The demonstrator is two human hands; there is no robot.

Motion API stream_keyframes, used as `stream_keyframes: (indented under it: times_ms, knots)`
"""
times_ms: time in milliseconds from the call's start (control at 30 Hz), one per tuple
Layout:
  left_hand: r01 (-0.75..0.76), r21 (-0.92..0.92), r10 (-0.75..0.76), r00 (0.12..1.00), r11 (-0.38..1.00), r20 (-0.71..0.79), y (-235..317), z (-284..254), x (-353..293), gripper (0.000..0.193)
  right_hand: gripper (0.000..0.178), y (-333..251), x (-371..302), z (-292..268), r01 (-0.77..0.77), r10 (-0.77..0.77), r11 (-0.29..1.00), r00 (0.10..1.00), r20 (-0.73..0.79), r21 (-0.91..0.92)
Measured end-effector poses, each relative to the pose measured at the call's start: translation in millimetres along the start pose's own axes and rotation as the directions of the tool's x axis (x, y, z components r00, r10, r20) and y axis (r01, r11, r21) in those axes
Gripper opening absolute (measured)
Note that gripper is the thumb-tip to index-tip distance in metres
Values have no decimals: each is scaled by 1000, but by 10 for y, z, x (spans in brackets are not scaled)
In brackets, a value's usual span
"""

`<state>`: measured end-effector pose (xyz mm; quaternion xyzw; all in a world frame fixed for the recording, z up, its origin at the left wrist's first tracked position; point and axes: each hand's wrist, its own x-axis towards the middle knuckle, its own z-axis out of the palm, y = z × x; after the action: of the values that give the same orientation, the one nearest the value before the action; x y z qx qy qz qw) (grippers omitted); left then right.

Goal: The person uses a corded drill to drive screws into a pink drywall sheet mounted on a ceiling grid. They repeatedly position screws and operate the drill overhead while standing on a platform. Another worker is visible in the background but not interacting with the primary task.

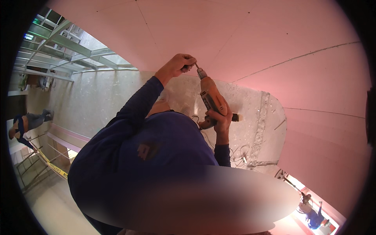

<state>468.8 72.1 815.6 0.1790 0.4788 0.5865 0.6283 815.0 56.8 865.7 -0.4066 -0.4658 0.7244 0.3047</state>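
The drill point(211, 94) sits just above mid-frame, right hand point(221, 118) wrapped round it, left fingers point(189, 61) pinching the tip of the bit point(197, 65), so one accidental squeeze could nick a fingertip.

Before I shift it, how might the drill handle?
The drill seems rigid, being hard-cased. It may feel nose-heavy, since most of it extends forward of the right hand. Its slim bit could deflect if pushed sideways.

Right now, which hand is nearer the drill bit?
Left. The left hand is at the tip of the drill bit; the right hand is farther back, holding the drill.
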Motion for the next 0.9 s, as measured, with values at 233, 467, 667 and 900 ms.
stream_keyframes:
  times_ms: [233,467,667,900]
  knots:
    - [-8,69,8,1000,998,2,-38,-83,3,16,88,-116,41,-122,21,-12,990,998,63,-136]
    - [-12,-142,8,1000,990,-23,-73,-79,6,17,88,-95,164,-120,7,5,991,996,92,-133]
    - [-69,13,69,996,998,-57,-46,-134,-134,16,85,-172,239,-112,-51,68,993,986,154,-109]
    - [-93,216,105,993,972,-48,99,-262,-348,16,82,-432,361,-168,-116,170,967,958,233,-228]
